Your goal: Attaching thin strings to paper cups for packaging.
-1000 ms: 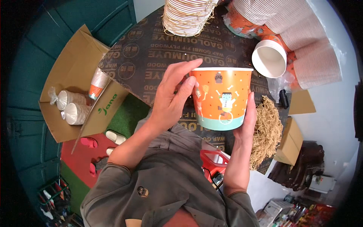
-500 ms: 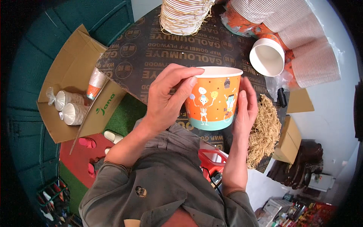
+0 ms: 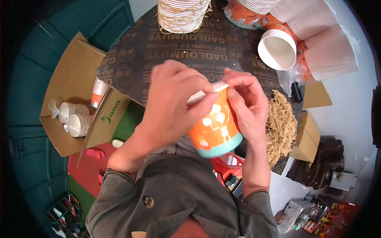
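Observation:
An orange paper tub with a teal base band and white skeleton figures hangs tilted between my hands, over the near edge of the dark plywood table. My left hand, a little blurred, curls over the left of its white rim. On the other side my right hand pinches the rim between thumb and fingers. Right of that hand lies a heap of tan cord loops. A tall stack of white-rimmed tubs with cord strands round it stands at the far side of the table.
Nested tub stacks in clear plastic fill the far right, beside a white-mouthed tub on its side. A black object lies near the cords. To the left, an open cardboard box holds bagged stacks.
The tub has tipped from upright and dropped slightly toward me. My right hand has moved from its side up to the rim; my left hand has shifted along the rim.

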`<state>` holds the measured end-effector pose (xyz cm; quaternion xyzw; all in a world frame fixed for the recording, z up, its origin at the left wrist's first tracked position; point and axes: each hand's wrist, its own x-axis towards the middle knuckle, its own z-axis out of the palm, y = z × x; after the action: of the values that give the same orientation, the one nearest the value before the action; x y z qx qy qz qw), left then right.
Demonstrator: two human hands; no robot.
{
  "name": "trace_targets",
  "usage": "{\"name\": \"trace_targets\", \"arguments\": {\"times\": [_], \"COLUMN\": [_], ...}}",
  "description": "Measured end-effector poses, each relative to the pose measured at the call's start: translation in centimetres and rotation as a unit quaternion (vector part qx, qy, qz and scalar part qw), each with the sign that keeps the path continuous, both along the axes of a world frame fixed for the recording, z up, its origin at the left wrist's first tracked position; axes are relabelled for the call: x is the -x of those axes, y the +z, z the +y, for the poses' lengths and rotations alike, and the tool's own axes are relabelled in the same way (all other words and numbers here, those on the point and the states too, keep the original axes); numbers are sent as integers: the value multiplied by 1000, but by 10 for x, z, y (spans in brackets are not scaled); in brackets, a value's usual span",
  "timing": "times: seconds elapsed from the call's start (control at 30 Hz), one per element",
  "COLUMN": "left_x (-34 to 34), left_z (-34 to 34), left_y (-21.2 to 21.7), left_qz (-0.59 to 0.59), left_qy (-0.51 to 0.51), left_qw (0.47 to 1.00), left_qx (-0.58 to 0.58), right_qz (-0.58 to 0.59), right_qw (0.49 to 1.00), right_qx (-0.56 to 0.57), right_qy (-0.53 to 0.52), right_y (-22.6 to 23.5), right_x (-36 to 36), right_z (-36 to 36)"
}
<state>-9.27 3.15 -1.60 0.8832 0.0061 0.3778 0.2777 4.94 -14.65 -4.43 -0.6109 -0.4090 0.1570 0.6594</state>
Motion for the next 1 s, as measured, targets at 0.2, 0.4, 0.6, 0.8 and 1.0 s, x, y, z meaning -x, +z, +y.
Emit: {"name": "trace_targets", "arguments": {"times": [0.2, 0.4, 0.6, 0.8, 1.0], "left_x": [-3, 0, -2, 6, 8], "left_z": [-6, 6, 15, 8, -4], "left_y": [1, 3, 1, 7, 16], "left_qz": [276, 259, 291, 220, 183], "left_qy": [-162, -203, -258, -216, -171], "left_qw": [851, 792, 736, 776, 814], "left_qx": [417, 514, 554, 550, 523], "right_qz": [47, -8, -165, -393, -399], "right_qw": [997, 998, 985, 897, 893], "right_qx": [19, 55, 31, 4, 5], "right_qy": [-50, 12, 23, -201, -211], "right_y": [-2, 5, 8, 15, 11], "right_x": [7, -5, -13, 1, 14], "right_z": [1, -12, -7, -6, -7]}}
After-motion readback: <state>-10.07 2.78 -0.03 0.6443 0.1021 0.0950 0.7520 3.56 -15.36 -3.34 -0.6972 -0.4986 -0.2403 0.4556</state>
